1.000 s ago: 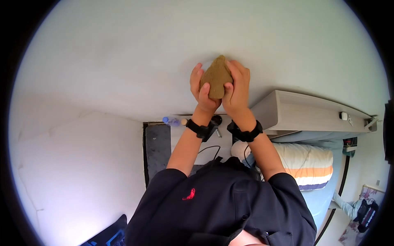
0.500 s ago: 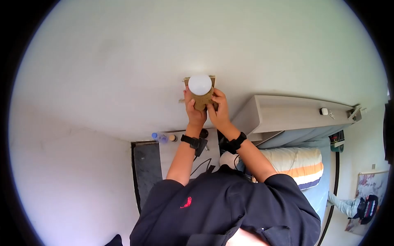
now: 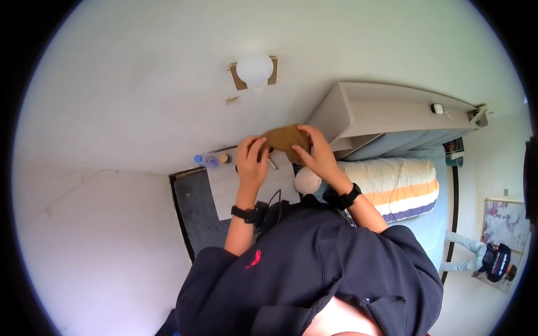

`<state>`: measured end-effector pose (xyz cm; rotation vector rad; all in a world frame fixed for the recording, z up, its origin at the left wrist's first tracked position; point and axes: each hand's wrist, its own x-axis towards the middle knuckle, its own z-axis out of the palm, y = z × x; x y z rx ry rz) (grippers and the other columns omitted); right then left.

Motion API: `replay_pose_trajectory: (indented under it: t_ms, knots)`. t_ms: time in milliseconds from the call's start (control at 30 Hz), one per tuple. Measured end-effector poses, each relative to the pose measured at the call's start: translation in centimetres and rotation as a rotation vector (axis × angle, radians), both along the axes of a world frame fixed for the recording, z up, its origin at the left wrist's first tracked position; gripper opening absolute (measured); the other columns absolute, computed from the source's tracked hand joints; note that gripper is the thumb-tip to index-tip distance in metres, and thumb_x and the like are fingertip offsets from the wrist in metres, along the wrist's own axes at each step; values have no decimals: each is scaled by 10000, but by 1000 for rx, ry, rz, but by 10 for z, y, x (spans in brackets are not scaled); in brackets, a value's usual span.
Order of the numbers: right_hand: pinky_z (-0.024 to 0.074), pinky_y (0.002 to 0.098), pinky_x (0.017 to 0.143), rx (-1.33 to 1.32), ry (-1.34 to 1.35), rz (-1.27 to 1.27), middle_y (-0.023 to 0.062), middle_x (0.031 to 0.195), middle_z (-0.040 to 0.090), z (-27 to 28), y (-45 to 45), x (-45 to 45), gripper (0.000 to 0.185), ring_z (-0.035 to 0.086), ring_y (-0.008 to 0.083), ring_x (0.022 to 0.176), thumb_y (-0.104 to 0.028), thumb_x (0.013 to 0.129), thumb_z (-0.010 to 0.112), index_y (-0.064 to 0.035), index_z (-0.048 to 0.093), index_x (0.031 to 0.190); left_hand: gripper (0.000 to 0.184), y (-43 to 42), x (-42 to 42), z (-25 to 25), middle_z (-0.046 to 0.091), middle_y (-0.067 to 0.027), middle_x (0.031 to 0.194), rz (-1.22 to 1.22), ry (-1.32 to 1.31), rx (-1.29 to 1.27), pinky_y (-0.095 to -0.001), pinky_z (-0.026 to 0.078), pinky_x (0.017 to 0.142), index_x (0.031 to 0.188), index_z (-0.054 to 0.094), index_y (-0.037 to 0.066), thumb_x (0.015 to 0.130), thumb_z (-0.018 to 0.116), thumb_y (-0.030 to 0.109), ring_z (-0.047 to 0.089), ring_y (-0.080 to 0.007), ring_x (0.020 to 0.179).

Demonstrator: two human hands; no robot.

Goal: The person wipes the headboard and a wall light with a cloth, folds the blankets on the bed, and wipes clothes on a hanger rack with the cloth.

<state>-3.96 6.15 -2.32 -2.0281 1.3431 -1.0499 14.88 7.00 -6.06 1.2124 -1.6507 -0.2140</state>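
Observation:
A brown cloth (image 3: 287,137) is stretched between my two hands, in front of the wall. My left hand (image 3: 251,161) has its fingers curled on the cloth's left end. At the right end, my right hand (image 3: 320,158) pinches it between thumb and fingers. Above them, apart from the cloth, a round white light bulb (image 3: 255,68) sticks out from the wall over a brownish square base (image 3: 240,84). No hand touches the bulb.
Below stands a white table (image 3: 224,193) with a clear blue-capped bottle (image 3: 207,161) and a small jar (image 3: 225,158). To the right are a pale shelf unit (image 3: 386,109) and a bed with a striped quilt (image 3: 392,190). Another person (image 3: 493,260) is at far right.
Both hands have come down and away from the bulb, bringing the cloth with them. The cloth, bunched around the bulb's lower side before, is now spread between them. The view has shifted.

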Motion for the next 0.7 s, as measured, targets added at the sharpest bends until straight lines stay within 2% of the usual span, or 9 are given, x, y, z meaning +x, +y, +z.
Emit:
replay_pose_trajectory:
  t_ms: [33,67,167,200,267,367,500,600,700]
  knots:
    - [462,366,797,-58,-42,-32,155,1058,545,4,-5,4,439,554,342,949,-87,755,674,-68,494,1155,296,-6,-1,4,588,-131,990,58,93,-72,-357,459,781,982,619,30,703,652,-61,562,-292,898]
    - [465,365,792,-116,-84,-62,155,1054,553,10,-12,9,413,555,340,955,-79,752,674,-64,511,1131,296,-15,1,10,588,-131,990,61,93,-67,-357,459,781,982,619,30,703,652,-61,562,-292,898]
    - [472,354,778,-404,-102,-165,125,1003,594,46,-48,34,295,564,308,940,-16,723,661,-58,587,1006,240,-52,6,41,575,-127,1029,190,150,-289,-325,478,764,930,606,9,712,634,-86,572,-273,917]
    - [472,354,778,-400,-106,-166,125,1003,594,50,-64,40,295,564,308,940,-16,723,661,-58,587,1006,213,-66,8,47,576,-126,1038,205,183,-326,-321,479,768,907,602,6,721,621,-96,572,-274,925]
    - [475,345,768,-624,-82,-171,93,997,607,52,-94,49,273,567,283,929,41,683,639,-46,616,940,202,-95,12,46,588,-125,1022,185,196,-340,-322,481,764,876,596,5,709,614,-107,575,-276,923]
    - [474,344,760,-737,-49,-169,73,1013,603,43,-113,56,300,566,272,919,81,652,614,-32,625,929,198,-109,19,50,612,-119,983,154,170,-416,-325,485,750,825,584,8,681,606,-127,580,-278,903]
    - [472,352,761,-770,-56,-231,79,1036,587,25,-115,66,323,557,279,926,100,648,597,-17,621,949,184,-121,17,46,651,-99,902,174,114,-523,-340,472,727,721,572,11,613,637,-123,582,-264,825]
    - [471,356,764,-787,-39,-260,83,1050,568,15,-113,69,344,549,281,926,111,644,587,-8,623,964,175,-123,19,43,661,-87,886,212,34,-573,-346,478,708,712,580,20,615,637,-113,579,-254,800]
    - [469,359,763,-691,-16,-259,83,1050,554,-9,-107,73,361,543,283,914,118,641,583,-6,625,978,173,-126,23,38,661,-76,891,149,-12,-594,-352,479,704,718,593,30,618,643,-102,575,-247,796]
